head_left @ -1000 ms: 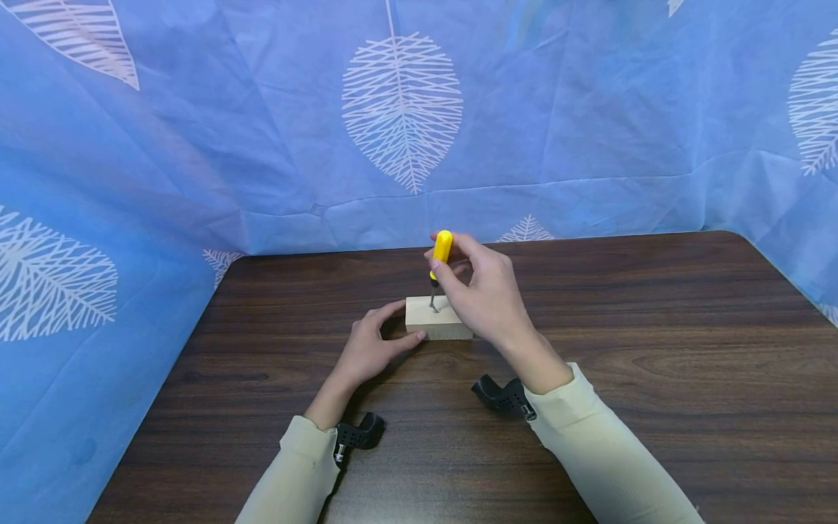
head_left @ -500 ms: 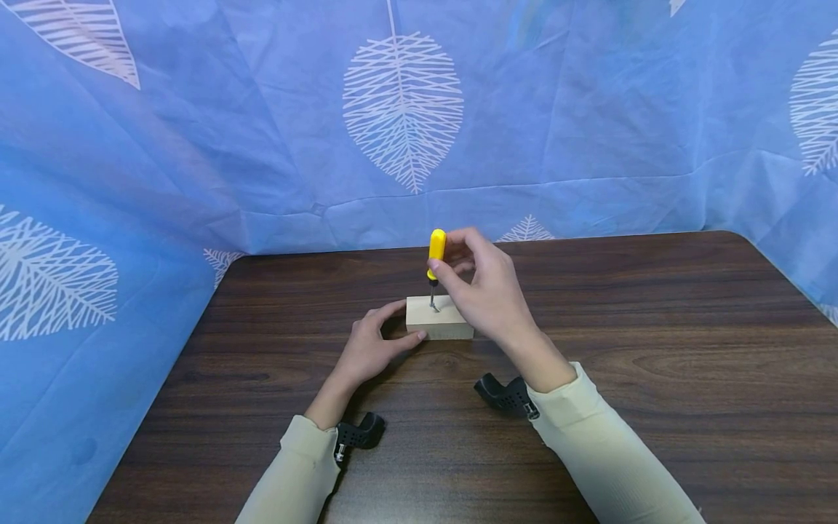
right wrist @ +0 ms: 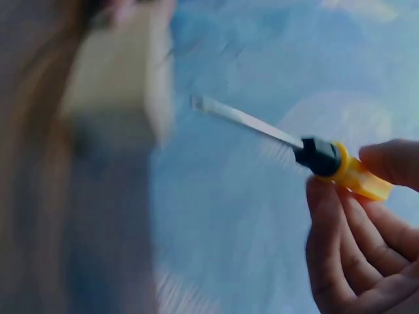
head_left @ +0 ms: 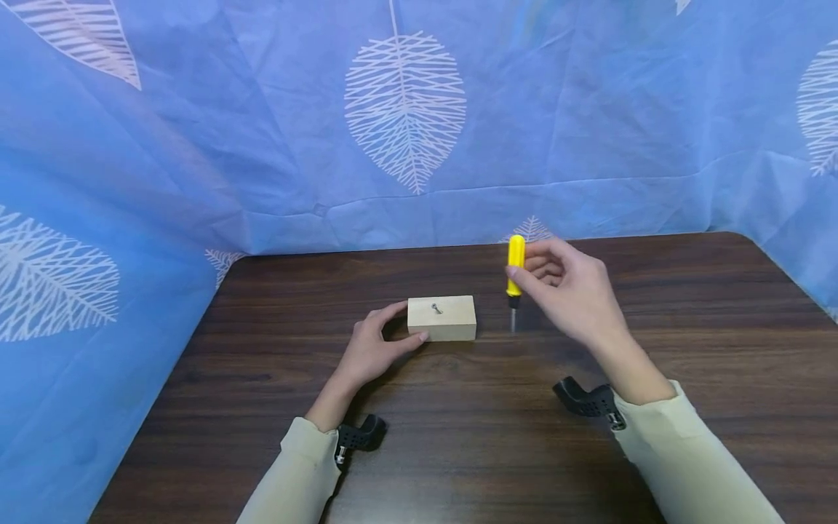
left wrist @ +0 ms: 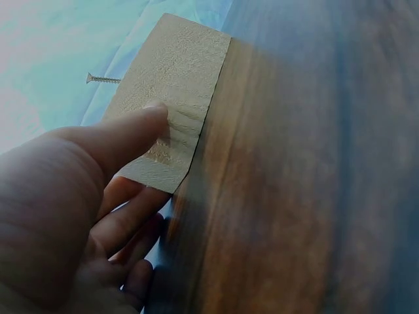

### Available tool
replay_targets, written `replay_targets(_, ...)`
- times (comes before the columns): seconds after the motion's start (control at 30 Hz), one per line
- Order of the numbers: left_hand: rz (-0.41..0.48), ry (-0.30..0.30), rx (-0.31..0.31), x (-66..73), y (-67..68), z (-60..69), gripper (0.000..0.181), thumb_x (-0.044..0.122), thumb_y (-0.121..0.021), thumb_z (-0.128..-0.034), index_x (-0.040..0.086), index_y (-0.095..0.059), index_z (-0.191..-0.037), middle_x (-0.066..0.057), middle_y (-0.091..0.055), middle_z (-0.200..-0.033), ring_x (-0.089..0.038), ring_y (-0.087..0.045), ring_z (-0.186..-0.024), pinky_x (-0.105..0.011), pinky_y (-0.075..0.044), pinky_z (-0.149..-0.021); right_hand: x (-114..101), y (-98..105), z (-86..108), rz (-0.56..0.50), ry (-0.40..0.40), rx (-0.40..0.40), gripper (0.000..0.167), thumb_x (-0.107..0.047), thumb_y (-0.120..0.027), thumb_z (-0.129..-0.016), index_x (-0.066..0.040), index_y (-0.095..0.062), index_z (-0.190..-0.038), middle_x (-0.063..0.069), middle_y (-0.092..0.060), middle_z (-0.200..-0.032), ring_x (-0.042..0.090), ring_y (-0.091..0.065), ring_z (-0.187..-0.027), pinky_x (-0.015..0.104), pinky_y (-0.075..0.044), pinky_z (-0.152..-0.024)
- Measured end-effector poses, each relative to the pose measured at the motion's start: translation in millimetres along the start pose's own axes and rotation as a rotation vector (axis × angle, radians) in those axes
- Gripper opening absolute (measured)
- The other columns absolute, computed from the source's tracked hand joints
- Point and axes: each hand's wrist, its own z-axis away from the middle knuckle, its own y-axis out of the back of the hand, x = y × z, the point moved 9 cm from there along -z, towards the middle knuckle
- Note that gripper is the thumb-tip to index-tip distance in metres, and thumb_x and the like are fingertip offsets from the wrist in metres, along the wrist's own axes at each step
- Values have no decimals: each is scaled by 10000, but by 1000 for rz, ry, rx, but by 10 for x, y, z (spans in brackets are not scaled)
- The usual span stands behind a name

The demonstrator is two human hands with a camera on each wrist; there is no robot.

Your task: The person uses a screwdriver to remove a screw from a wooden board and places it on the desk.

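Note:
A pale wooden block (head_left: 441,331) lies on the dark table, with a metal screw (head_left: 436,308) standing up from its top face. In the left wrist view, the threaded shank of the screw (left wrist: 103,79) shows outside the wood. My left hand (head_left: 366,349) grips the block's left end, thumb on the near face and fingers round the far side. To the right of the block, my right hand (head_left: 576,295) pinches a screwdriver (head_left: 516,266) by its yellow handle. The tool hangs tip down, apart from the screw. Its bare blade (right wrist: 249,121) is seen in the right wrist view.
The brown wood-grain table (head_left: 687,313) spreads out around the block. Behind it and at the left hangs a blue cloth (head_left: 275,109) with white leaf prints. Black wrist mounts (head_left: 585,400) stick out from both sleeves.
My right hand has lifted the screwdriver off the screw and carried it to the right of the block. My left hand and the block have stayed in place.

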Motion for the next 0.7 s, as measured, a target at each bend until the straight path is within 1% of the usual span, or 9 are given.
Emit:
replay_targets(0.1, -3, 10, 9, -5, -2, -6, 712, 422, -842, -945, 226, -575, -1575, -82, -590, -1588, -383, -416, -1547, -686, -326, -1242, 532, 207, 158, 102, -108, -77, 440, -436, -735, -1031, -71, -691, -1273, 101, -789, -1102, 94, -730, -825, 214, -596, -695)
replay_targets(0.17, -3, 9, 5, -3, -9, -7, 712, 418, -841, -947, 224, -573, -1577, -86, -588, -1588, -381, -422, -1545, -683, -333, -1241, 911, 336, 291, 127, -197, -140, 499, -444, -705, -1050, -23, -657, -1314, 97, -800, -1072, 104, -747, -786, 259, -613, -676)
replay_targets(0.27, -6, -14, -6, 5, -19, -2, 711, 405, -839, -952, 212, -569, -1580, -92, -591, -1584, -377, -440, -1538, -679, -344, -1239, 1400, 504, 516, 80, -338, -219, 585, -423, -669, -1077, 69, -582, -1380, 58, -804, -991, 128, -761, -751, 297, -643, -688)
replay_targets(0.33, -6, -28, -11, 16, -16, 3, 712, 393, -841, -953, 206, -566, -1583, -95, -594, -1581, -378, -446, -1533, -677, -355, -1235, 1604, 597, 629, 44, -408, -250, 626, -416, -656, -1086, 105, -537, -1411, 5, -798, -947, 138, -765, -752, 302, -653, -700)
replay_targets(0.4, -9, -36, -10, 17, -7, 4, 718, 389, -841, -953, 199, -561, -1586, -95, -594, -1581, -380, -447, -1533, -681, -359, -1233, 1711, 650, 688, 6, -452, -277, 663, -420, -659, -1084, 124, -506, -1431, -22, -794, -930, 139, -769, -762, 305, -661, -714)
replay_targets(0.47, -11, -30, -11, 5, -1, 5, 727, 390, -839, -955, 195, -550, -1593, -95, -587, -1589, -383, -432, -1544, -688, -353, -1235, 1739, 663, 700, -11, -468, -297, 674, -418, -672, -1078, 129, -503, -1434, -30, -799, -925, 134, -771, -768, 306, -663, -721)
replay_targets(0.57, -13, -12, -18, -25, -6, 6, 746, 402, -836, -957, 194, -532, -1606, -92, -570, -1606, -390, -403, -1564, -702, -338, -1238, 1721, 636, 682, -9, -464, -322, 662, -396, -702, -1063, 128, -526, -1427, -27, -806, -923, 132, -768, -764, 304, -660, -722)
replay_targets(0.7, -7, 1, -29, -37, -32, -9, 759, 421, -835, -954, 204, -524, -1611, -87, -558, -1619, -394, -384, -1575, -710, -324, -1241, 1705, 606, 684, 30, -453, -324, 641, -386, -739, -1040, 110, -563, -1405, -14, -805, -903, 138, -759, -749, 301, -650, -706)
